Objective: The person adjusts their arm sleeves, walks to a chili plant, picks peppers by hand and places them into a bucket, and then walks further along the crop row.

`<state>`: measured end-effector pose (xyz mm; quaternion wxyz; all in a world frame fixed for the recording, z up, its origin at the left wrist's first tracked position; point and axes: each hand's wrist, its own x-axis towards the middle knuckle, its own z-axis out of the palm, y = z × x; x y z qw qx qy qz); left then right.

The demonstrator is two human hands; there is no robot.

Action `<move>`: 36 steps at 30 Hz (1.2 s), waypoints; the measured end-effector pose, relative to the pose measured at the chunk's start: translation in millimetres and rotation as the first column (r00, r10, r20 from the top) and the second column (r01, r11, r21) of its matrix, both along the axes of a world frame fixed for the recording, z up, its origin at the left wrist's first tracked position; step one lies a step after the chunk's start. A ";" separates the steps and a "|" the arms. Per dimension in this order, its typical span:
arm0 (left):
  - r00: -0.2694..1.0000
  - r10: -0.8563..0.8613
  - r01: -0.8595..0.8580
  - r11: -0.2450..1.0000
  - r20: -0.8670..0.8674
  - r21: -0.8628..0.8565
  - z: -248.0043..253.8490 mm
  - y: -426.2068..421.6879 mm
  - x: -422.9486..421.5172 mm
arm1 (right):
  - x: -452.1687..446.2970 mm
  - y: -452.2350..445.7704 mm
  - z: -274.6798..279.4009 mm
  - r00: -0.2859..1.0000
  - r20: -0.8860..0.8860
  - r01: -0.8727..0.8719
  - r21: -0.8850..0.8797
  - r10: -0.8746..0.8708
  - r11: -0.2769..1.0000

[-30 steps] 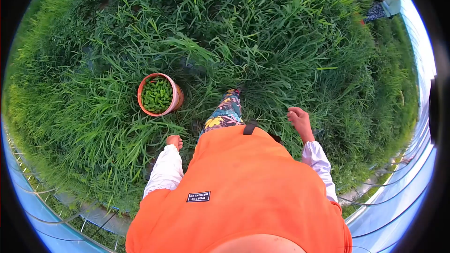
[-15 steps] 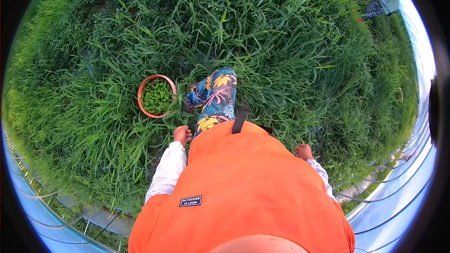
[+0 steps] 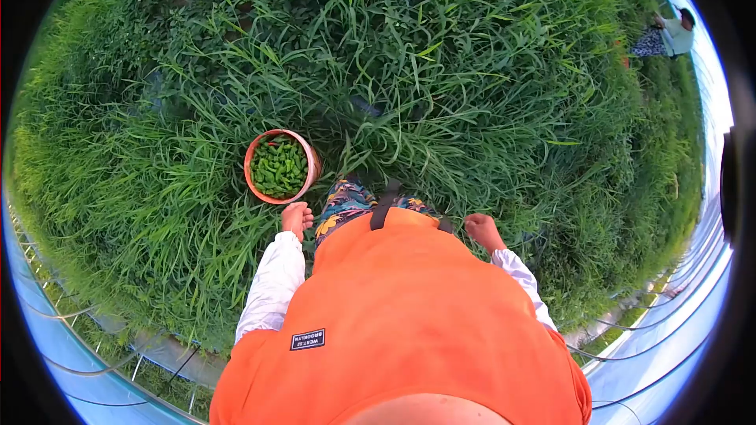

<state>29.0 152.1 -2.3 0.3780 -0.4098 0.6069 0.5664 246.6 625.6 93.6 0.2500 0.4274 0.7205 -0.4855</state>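
Observation:
My left hand (image 3: 297,220) is loosely closed, its fingers curled, and nothing shows in it. It is just below the rim of an orange-red bucket (image 3: 313,165) in the picture; I cannot tell whether they touch. The bucket is nearly full of green peppers (image 3: 277,169), with a bit of red among them. It stands tilted or seen at a slant in the tall grass, front left of me. My right hand (image 3: 482,232) is closed at my right side over the grass, with nothing visible in it.
Dense tall grass (image 3: 441,110) and leafy plants (image 3: 236,55) surround me. At the upper right another person (image 3: 676,36) is among the plants. Curved greenhouse film (image 3: 661,346) with hoops lines the edge. My patterned trouser legs (image 3: 342,203) show below the orange top.
My extended leg has drawn back under my body. Both hands have moved up, the right one also inward. The bucket looks nearer my left hand, and the view has turned slightly.

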 end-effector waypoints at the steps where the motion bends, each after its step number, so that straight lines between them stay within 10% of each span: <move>1: 0.999 0.032 -0.032 0.999 -0.026 0.010 7.9 -0.2 -8.9 | -25.4 2.3 2.8 1.000 -0.017 -0.024 0.011 0.025 1.000; 11: 0.980 0.182 -0.175 0.980 0.075 -0.098 -5.7 -80.9 -15.8 | -147.5 -21.7 -10.7 0.992 -0.108 -0.067 0.010 0.068 0.998; 25: 0.992 0.124 -0.122 0.990 0.031 -0.064 -9.7 -61.5 -64.5 | -76.5 7.1 -43.1 0.984 0.116 0.143 -0.044 -0.137 0.989; 36: 0.990 0.102 -0.096 0.993 0.098 -0.062 -36.3 -43.0 -69.3 | -146.0 1.9 -4.0 0.992 -0.020 -0.117 0.123 0.121 0.985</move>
